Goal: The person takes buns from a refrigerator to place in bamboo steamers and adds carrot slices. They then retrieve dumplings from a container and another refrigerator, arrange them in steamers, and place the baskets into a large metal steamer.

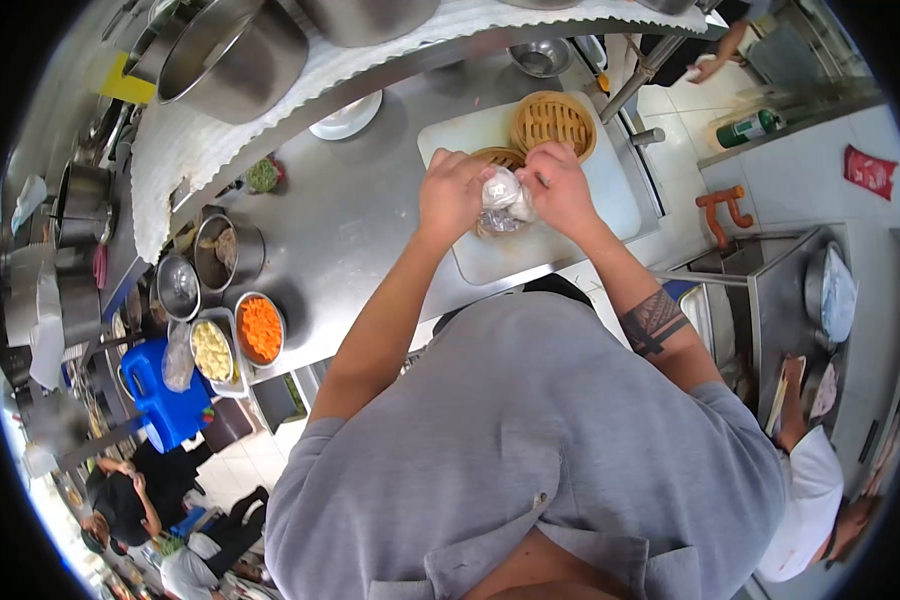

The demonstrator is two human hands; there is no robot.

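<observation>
Over a white cutting board (pixel 610 195) I hold a clear plastic bag (pixel 503 222) with pale, rounded contents, whose kind I cannot make out. My left hand (pixel 452 196) grips the bag's left side with bent fingers. On its right side, my right hand (pixel 562 188) pinches the plastic near the top. Just beyond my right hand lies a round bamboo steamer piece (pixel 553 122) with slats. A second bamboo piece (pixel 497 156) shows partly between my hands, the rest hidden behind the bag and fingers.
Left on the steel counter (pixel 360 200) stand bowls of diced carrot (pixel 260 330) and pale yellow cubes (pixel 211 350), beside a metal pot (pixel 228 255). A shelf with large pots (pixel 235 60) overhangs the far side. Co-workers (pixel 810 490) stand at right and lower left.
</observation>
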